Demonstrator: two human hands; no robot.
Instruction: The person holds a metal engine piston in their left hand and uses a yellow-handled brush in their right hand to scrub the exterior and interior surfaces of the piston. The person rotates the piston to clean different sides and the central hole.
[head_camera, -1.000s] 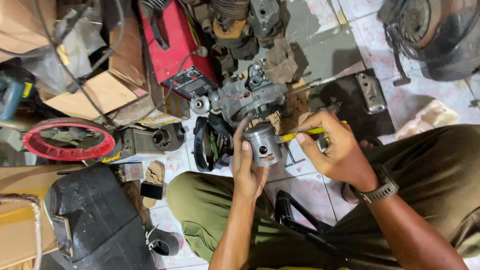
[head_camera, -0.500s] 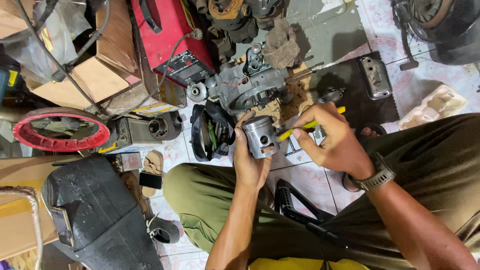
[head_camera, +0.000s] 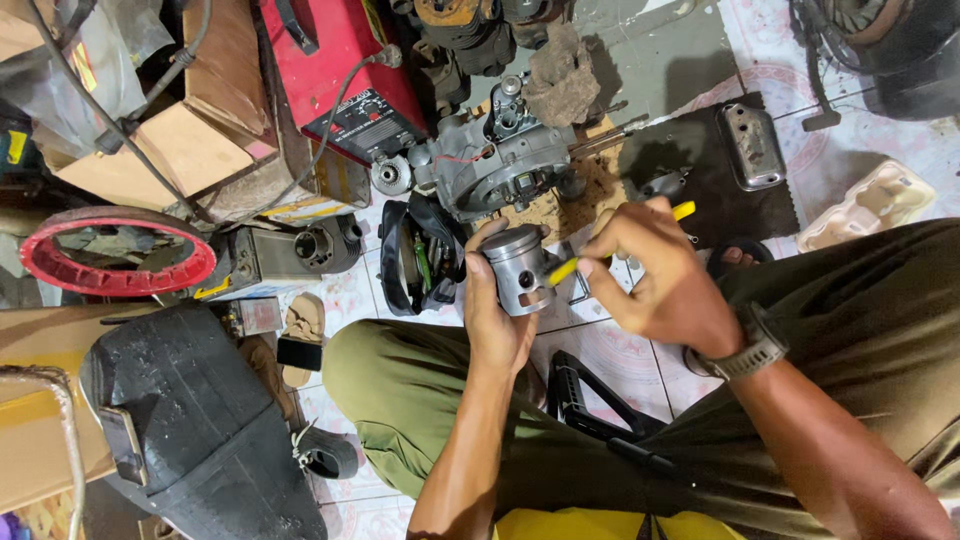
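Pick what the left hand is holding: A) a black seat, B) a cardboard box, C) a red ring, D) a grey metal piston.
D: the left hand wraps a grey metal piston, while the right hand brings a yellow-handled tool to its side.

I take the grey piston (head_camera: 520, 268) as my landmark. My left hand (head_camera: 497, 318) wraps it from below, and my right hand (head_camera: 660, 282) crowds its right side with a yellow-handled tool (head_camera: 622, 238). Just above the piston, a grey engine case (head_camera: 500, 165) blocks the way up. Just left of it, a black bundle of parts (head_camera: 418, 258) fills the floor. Below it, my green-trousered knee (head_camera: 400, 395) closes off the way down. A little bare tiled floor (head_camera: 600, 345) shows below and right of the piston, between my hands.
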